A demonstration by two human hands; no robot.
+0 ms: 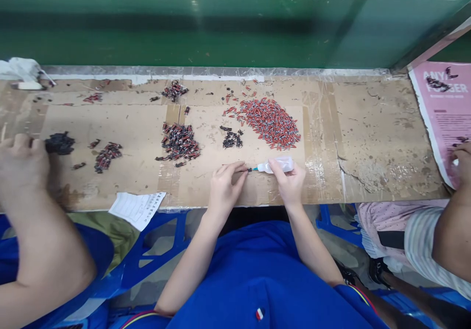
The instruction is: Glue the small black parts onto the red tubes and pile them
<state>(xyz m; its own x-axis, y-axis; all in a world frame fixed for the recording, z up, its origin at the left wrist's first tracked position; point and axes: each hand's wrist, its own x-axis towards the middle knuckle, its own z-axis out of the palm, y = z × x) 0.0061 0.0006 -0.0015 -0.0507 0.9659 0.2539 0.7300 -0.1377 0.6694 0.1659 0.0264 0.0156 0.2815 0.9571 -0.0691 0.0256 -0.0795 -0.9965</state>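
My left hand (225,184) pinches a small black part (249,169) between thumb and fingertips, low over the cardboard. Wrapped in my right hand (290,182) is a clear squeeze glue bottle (276,164), lying nearly level. Its thin teal tip (255,169) points left and meets or almost meets the black part. Beyond my hands lies a small group of black parts (232,138). Farther right spreads a big pile of red parts with metal ends (272,123). A heap of joined red-and-black pieces (179,141) sits to the left.
Cardboard (382,138) covers the bench, backed by a green panel (206,30). A paper slip (138,209) hangs over the front edge. A co-worker's hand (24,164) is at the left, beside a black pile (60,143). Another person's hand (464,164) is by a pink sheet (443,118).
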